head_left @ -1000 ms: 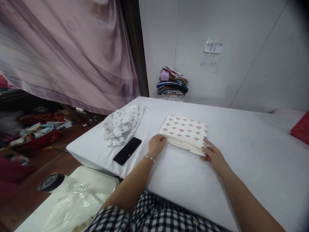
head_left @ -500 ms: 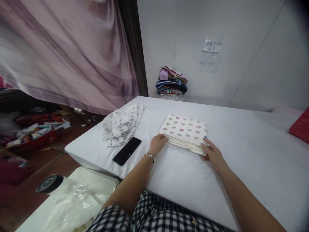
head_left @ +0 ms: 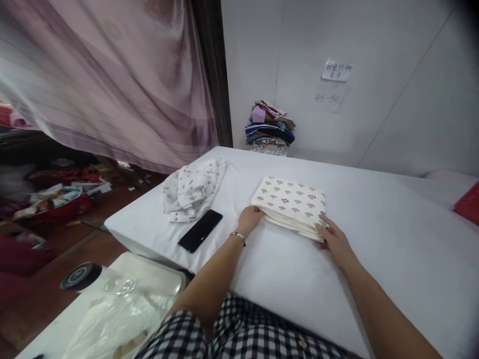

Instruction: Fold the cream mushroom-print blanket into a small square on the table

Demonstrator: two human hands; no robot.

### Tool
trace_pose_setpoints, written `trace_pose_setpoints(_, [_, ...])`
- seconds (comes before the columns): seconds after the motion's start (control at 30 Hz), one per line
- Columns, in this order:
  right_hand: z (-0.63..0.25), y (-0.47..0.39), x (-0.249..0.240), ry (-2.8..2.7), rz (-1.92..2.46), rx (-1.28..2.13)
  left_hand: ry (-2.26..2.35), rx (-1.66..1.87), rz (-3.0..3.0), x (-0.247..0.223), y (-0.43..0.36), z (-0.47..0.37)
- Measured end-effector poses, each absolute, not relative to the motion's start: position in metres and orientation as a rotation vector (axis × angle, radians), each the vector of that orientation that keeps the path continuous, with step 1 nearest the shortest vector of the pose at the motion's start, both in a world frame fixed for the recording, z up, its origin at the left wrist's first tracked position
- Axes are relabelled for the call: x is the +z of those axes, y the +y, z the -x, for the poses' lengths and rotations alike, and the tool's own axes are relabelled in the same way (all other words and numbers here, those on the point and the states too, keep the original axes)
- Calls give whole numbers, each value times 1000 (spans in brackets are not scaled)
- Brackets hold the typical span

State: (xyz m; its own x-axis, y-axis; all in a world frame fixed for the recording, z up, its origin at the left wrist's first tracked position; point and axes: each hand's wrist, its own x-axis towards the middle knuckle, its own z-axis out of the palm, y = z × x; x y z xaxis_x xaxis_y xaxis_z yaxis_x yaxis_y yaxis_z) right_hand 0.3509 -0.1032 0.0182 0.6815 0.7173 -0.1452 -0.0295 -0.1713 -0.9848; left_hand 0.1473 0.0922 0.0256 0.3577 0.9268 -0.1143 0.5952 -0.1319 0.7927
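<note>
A folded white cloth [head_left: 294,202] with grey and red mushroom prints lies flat in several layers on the white-covered table [head_left: 284,279]. My left hand [head_left: 250,219], with a bracelet at the wrist, pinches its near left corner. At the near right corner, my right hand [head_left: 335,239] grips the layers, thumb on top and fingers at the side and below. The near folded edges show between both hands. A crumpled white printed cloth [head_left: 194,187] and a black phone [head_left: 201,230] lie left of my left hand.
Against the wall stands a stack of folded clothes [head_left: 270,127]. A clear bottle with a black lid [head_left: 81,275] and a plastic bag [head_left: 116,319] rest on a lower surface at the near left. A pink curtain [head_left: 149,75] hangs left; a red object [head_left: 467,205] sits at the right edge.
The view has shifted slightly, so everything appears a little to the right. Both hands stay at the same corners of the folded cloth; its near layers look slightly more parted.
</note>
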Motion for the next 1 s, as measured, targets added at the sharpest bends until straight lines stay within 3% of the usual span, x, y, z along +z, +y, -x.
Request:
trace_pose_setpoints(0.57, [-350, -103, 21, -524, 1566, 768, 1451, 550, -1878, 29, 94, -132])
trace_pose_setpoints(0.8, [-347, -103, 23, -534, 1578, 746, 1228, 1099, -2304, 45, 84, -136])
trace_pose_setpoints(1.0, [-344, -102, 29, -539, 1619, 740, 967, 502, -2776, 27, 80, -148])
